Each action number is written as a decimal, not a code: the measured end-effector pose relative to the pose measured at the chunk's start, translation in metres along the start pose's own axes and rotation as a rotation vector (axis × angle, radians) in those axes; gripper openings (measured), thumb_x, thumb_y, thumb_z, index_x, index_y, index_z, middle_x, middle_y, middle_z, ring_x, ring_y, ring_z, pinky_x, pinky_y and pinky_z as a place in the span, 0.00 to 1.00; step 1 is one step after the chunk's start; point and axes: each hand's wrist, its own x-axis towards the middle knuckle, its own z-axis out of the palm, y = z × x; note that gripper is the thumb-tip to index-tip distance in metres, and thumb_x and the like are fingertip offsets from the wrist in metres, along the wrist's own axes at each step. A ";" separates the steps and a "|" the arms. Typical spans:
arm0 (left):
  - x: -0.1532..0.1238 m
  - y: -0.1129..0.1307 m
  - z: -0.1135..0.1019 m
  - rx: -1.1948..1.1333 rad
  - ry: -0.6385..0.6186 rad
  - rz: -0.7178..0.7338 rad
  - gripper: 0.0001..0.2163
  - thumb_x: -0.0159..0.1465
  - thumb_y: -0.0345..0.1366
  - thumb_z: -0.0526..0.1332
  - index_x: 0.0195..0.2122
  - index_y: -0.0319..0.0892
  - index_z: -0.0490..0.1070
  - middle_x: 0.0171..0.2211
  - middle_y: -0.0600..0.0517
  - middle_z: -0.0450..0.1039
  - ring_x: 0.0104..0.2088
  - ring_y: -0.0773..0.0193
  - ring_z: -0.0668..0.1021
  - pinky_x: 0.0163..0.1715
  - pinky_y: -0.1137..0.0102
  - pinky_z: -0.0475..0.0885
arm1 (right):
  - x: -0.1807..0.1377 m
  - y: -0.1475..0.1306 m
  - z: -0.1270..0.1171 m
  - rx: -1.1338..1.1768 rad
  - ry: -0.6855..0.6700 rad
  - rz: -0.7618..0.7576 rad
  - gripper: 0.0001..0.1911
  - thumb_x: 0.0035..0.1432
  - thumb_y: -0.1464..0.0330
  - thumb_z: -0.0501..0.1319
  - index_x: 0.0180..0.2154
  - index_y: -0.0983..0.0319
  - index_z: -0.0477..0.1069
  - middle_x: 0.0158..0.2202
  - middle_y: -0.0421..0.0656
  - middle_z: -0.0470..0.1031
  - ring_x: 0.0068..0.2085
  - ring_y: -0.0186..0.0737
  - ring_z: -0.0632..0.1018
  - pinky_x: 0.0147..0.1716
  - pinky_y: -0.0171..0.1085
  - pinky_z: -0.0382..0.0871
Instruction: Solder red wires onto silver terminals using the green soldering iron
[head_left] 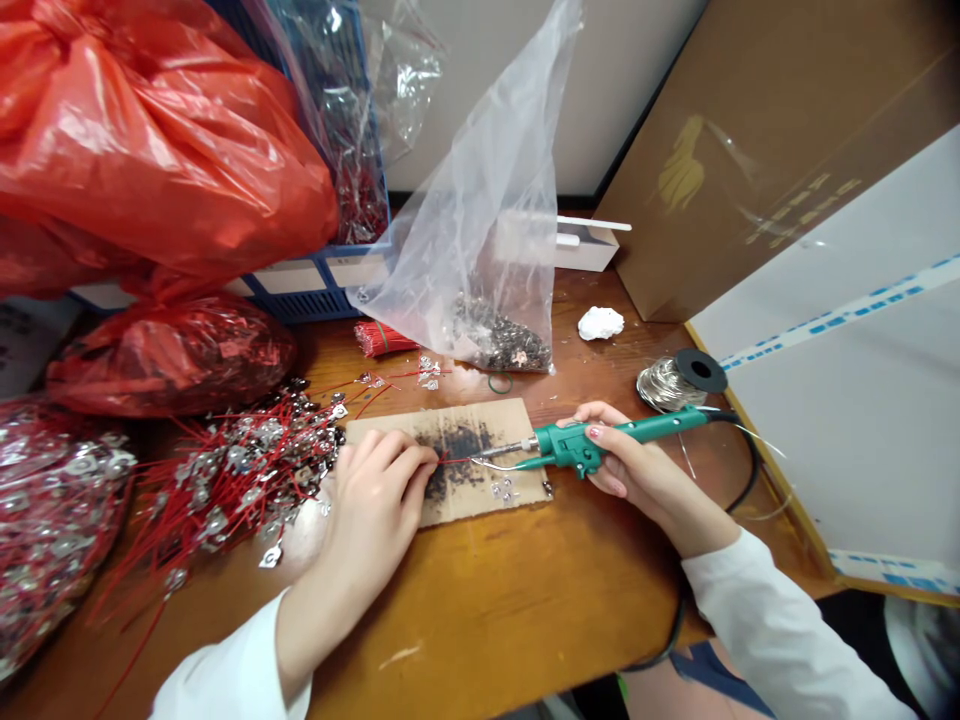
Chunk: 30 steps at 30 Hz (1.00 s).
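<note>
Left hand [381, 490] pinches a thin red wire [454, 460] over dark-stained cardboard [450, 508]; right hand [634, 462] wraps a green soldering gun [559, 443], its tip at the wire's three-o'clock end. From the cardboard's six-o'clock edge, brown tabletop [517, 600] runs to its rim.

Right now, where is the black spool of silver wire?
The spool sits at the head view's right, on the brown wooden table, beyond the green soldering gun.

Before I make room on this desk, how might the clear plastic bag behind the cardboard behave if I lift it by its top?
The plastic bag will probably be floppy, since it looks thin and creased. It may feel bottom-heavy, as the small dark parts gather low. Those might also slide about, since they look loosely heaped.
</note>
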 end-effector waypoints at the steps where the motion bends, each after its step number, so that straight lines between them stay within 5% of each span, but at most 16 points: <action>1: 0.000 0.000 0.000 0.000 0.001 0.002 0.09 0.69 0.32 0.55 0.34 0.43 0.74 0.33 0.50 0.74 0.36 0.58 0.71 0.34 0.63 0.59 | 0.000 0.000 0.000 -0.002 0.003 0.001 0.15 0.50 0.60 0.67 0.36 0.58 0.65 0.39 0.43 0.80 0.14 0.22 0.55 0.10 0.27 0.46; 30: 0.000 0.000 0.001 -0.031 0.002 -0.029 0.09 0.68 0.33 0.55 0.34 0.44 0.74 0.33 0.50 0.75 0.36 0.57 0.71 0.35 0.62 0.59 | 0.000 -0.003 0.000 0.036 -0.002 0.018 0.15 0.51 0.61 0.66 0.37 0.57 0.64 0.39 0.42 0.79 0.13 0.20 0.55 0.11 0.28 0.44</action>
